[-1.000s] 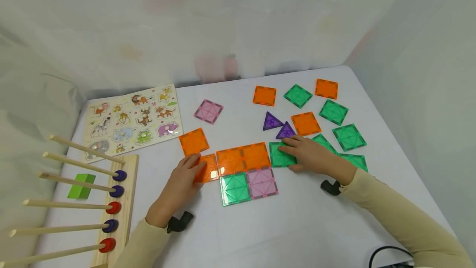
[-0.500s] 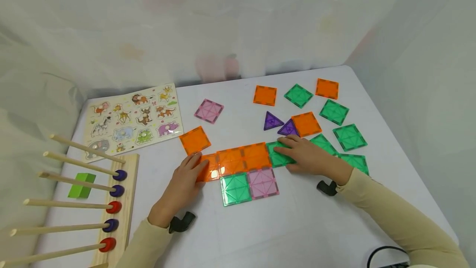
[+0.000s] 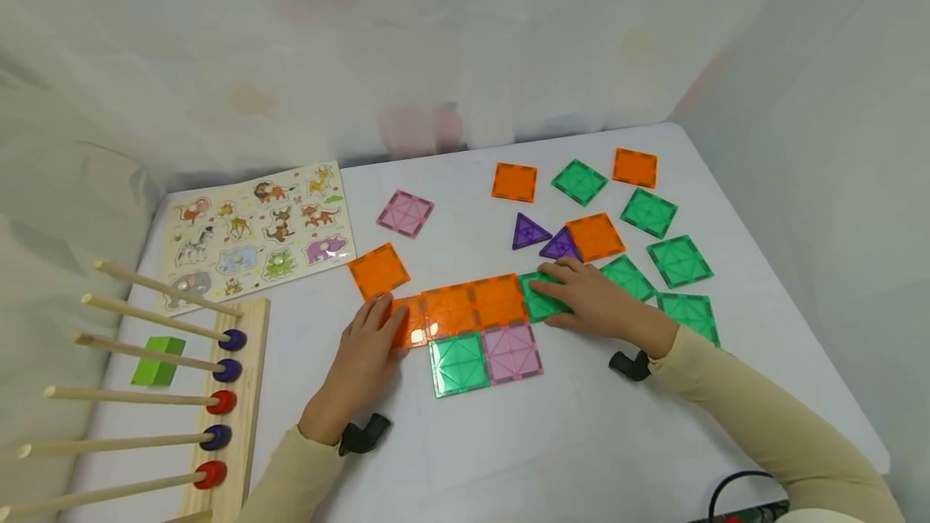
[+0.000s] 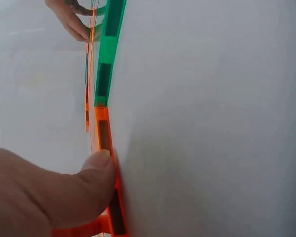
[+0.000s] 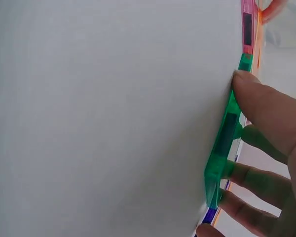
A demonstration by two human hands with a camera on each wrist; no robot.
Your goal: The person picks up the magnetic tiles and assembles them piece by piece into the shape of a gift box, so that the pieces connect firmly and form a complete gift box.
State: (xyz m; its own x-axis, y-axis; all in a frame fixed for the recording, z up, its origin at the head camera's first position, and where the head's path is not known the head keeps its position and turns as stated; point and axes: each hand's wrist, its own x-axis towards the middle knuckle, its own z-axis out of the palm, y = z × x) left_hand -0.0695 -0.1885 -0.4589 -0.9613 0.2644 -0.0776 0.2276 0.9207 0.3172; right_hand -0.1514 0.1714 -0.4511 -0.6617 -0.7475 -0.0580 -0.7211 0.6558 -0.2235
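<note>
My left hand (image 3: 359, 366) holds an orange square magnetic tile (image 3: 412, 323) at the left end of a row. Its thumb (image 4: 96, 185) presses the tile's near edge in the left wrist view. At the row's other end, my right hand (image 3: 599, 297) holds a green square tile (image 3: 536, 307), thumb on the near edge and fingers across it. Between them lie two orange tiles (image 3: 449, 311), edge to edge. Directly below these, a shiny green tile (image 3: 459, 366) and a pink tile (image 3: 512, 352) touch side by side. My fingers hide parts of both held tiles.
Loose orange, green and pink tiles and two purple triangles (image 3: 530, 231) lie farther back and right. An animal puzzle board (image 3: 261, 224) sits back left. A wooden peg rack (image 3: 247, 394) and a green block (image 3: 158, 361) are at the left.
The left hand's orange tile slid right against the row. The right hand's green tile slid left against its other end. One purple triangle shifted right to touch a loose orange tile.
</note>
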